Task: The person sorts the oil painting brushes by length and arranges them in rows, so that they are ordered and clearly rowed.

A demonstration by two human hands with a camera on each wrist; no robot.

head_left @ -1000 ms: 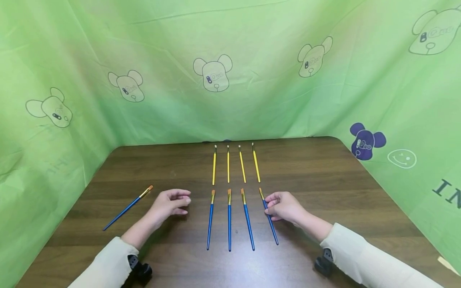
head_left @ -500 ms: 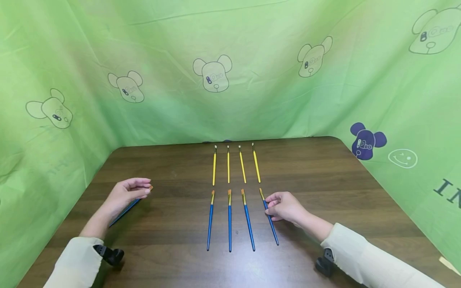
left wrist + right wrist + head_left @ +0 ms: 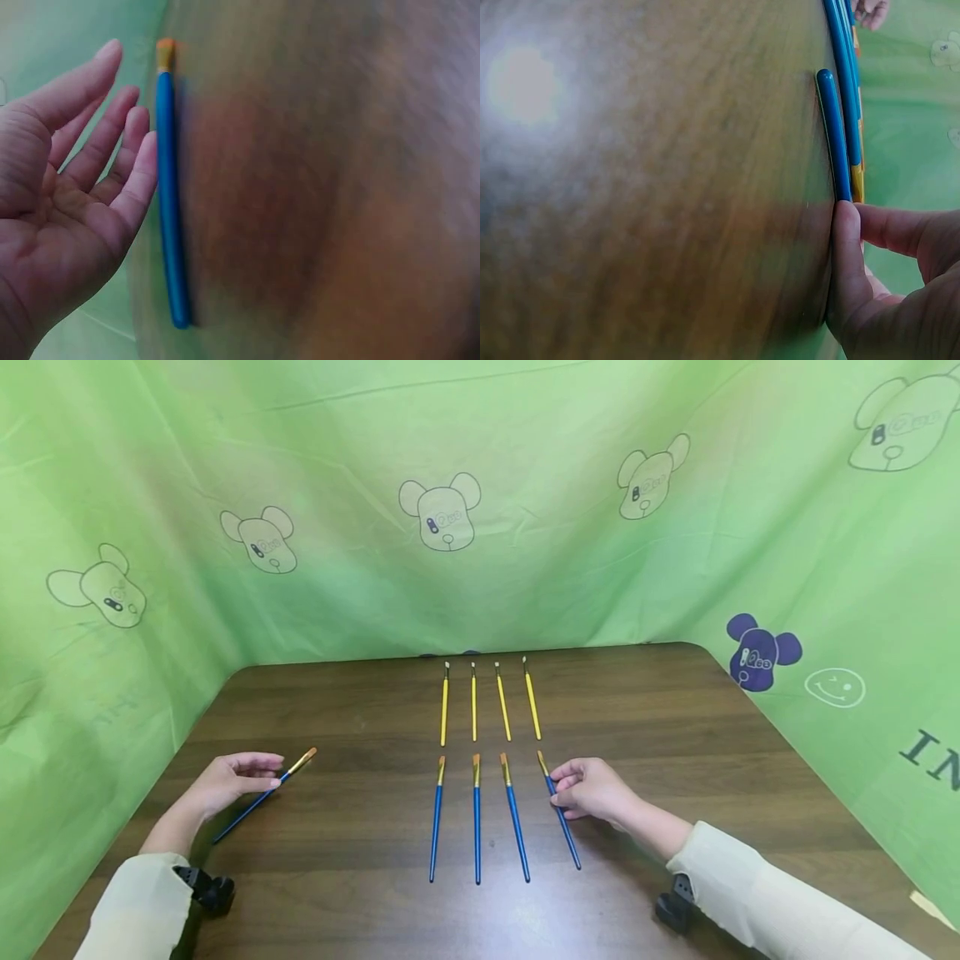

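On the dark brown wooden bench [image 3: 675,752], the left hand [image 3: 225,781] lies low near the left edge, palm turned inward, fingers straight and loosely spread. Its fingertips [image 3: 273,781] meet the shaft of a lone blue-handled paintbrush with an orange ferrule [image 3: 264,795], which lies flat and slanted, bristle end pointing away and to the right. The left wrist view shows the open palm [image 3: 67,202] alongside that brush [image 3: 169,187], the little finger's edge against the handle, nothing curled round it. The forearm in a cream sleeve [image 3: 138,910] runs back toward the near left corner.

The right hand [image 3: 588,789] rests on the bench just right of centre, knuckles up, fingers bent toward the thumb. They pinch the rightmost blue-handled paintbrush [image 3: 562,822] just below its ferrule; in the right wrist view the thumb [image 3: 847,262] presses down on the handle [image 3: 834,135], which lies flat on the wood.

That brush ends a row of four blue brushes lying side by side; the other three blue-handled brushes [image 3: 476,818] lie untouched between the hands. Beyond them sits a row of four thin yellow-handled paintbrushes [image 3: 487,703], roughly parallel. A green cloth printed with bear figures [image 3: 438,518] hangs behind and on both sides.
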